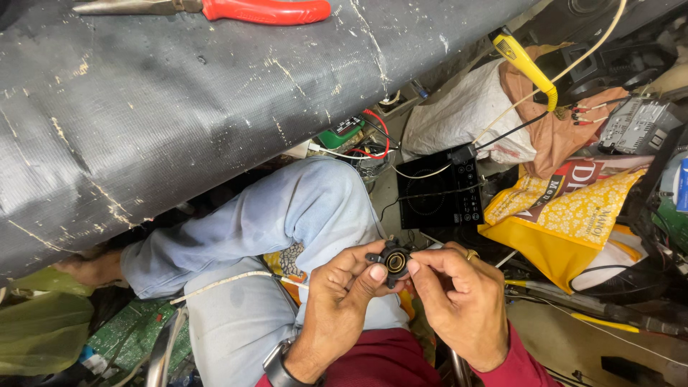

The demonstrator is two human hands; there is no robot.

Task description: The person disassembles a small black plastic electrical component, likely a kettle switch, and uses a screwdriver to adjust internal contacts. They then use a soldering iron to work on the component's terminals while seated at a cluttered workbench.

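Both hands meet over my lap around a small black round part with a brass-coloured ring in its centre [395, 261]. My left hand [342, 294] pinches it from the left, thumb against its face. My right hand [459, 301], with a ring on one finger, grips its right side with the fingertips. A thin white braided cable [222, 283] runs from the left across my thigh toward the left hand. My legs in light blue trousers [287, 215] lie beneath the hands.
A worn black-covered table top [215, 93] slants across the upper left, with red-handled pliers [236, 10] on it. On the floor to the right lie a black flat appliance [437, 190], a yellow bag [566, 215], a yellow-tipped tool [527, 64], wires and a green circuit board [136, 333].
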